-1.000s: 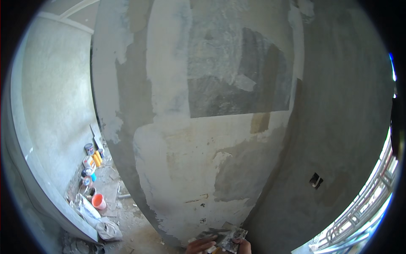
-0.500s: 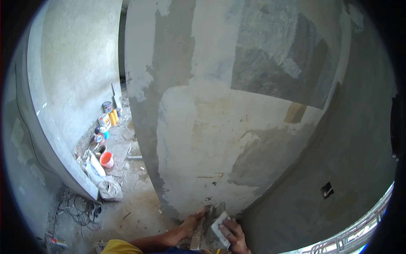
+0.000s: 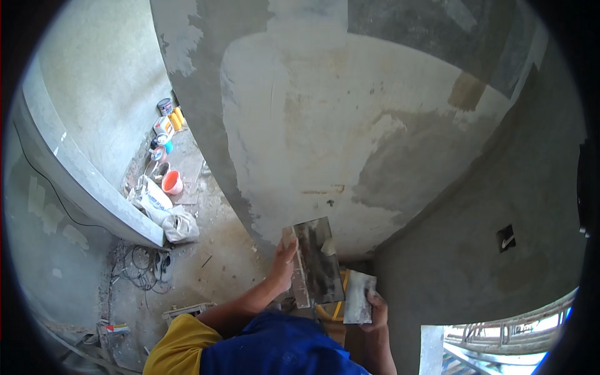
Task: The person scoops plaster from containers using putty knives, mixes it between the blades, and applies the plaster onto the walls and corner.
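My left hand (image 3: 286,255) is closed around the side of a long plastering trowel (image 3: 320,262), its dark steel face turned up and a pale crusted strip along the left edge. A small dab of whitish putty (image 3: 328,247) clings to that face near the right edge. To the right, my right hand (image 3: 377,310) grips a smaller rectangular scraper (image 3: 359,297), coated in white putty; its handle is hidden. The two tools are apart. Beyond them rises a wall (image 3: 294,137) with patches of white and grey skim coat.
On the left floor stand an orange bucket (image 3: 172,182), white sacks (image 3: 180,225) and several containers. Coiled cable (image 3: 140,269) lies nearer. A thin wall end (image 3: 103,187) juts in at left. The right wall has an open socket box (image 3: 506,238). A yellow frame (image 3: 338,310) shows below the trowel.
The view has tilted downward, showing more of my body. The scraper, earlier over the trowel's face, is now apart to its right. The trowel has come into fuller view.
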The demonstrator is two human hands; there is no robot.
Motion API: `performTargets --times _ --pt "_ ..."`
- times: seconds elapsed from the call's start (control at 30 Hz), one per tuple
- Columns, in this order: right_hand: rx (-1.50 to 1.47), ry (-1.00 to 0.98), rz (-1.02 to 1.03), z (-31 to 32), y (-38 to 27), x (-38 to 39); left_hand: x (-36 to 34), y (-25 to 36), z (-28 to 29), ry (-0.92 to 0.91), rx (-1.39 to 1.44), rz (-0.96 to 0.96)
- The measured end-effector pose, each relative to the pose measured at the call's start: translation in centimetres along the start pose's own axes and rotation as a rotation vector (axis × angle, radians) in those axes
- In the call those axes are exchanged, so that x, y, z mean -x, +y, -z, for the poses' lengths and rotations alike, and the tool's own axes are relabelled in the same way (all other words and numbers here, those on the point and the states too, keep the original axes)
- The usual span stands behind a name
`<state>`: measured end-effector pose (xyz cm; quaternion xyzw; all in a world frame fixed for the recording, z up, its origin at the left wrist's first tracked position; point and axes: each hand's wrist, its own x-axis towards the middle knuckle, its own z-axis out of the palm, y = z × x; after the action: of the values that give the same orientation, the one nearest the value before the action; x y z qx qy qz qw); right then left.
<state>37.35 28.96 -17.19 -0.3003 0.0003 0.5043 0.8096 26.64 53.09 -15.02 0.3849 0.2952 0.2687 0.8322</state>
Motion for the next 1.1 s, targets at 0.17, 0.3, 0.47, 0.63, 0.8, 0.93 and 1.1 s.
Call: performTargets --times 0.17,0.3,0.47,0.63,0.8,0.93,1.1 --pt "-0.075 0.381 -0.021 5.5 2.7 -2.9 2.1 -2.9 -0.7 -0.145 -0.022 0.205" --pt "-0.026 0.508 0.359 6.7 2.2 -2.0 3.2 -3.8 -0.8 -0.109 -0.093 -0.015" --pt "-0.052 0.514 0.227 7.6 2.5 0.2 5.5 -3.9 -0.8 -0.172 -0.639 -0.915" --pt "-0.208 0.357 -0.029 4.0 3.8 0.3 6.2 -6.5 -0.6 -0.617 -0.756 -0.964" --pt "-0.158 0.082 0.157 0.3 2.4 1.4 5.1 -6.0 1.7 -0.535 -1.136 -1.096" --pt "-0.136 0.003 0.278 0.0 0.9 1.0 5.1 -6.5 7.1 -0.434 -1.437 -0.664" --pt "0.075 0.061 0.257 1.3 1.2 0.6 4.6 -4.7 8.6 0.105 -1.017 -0.448"
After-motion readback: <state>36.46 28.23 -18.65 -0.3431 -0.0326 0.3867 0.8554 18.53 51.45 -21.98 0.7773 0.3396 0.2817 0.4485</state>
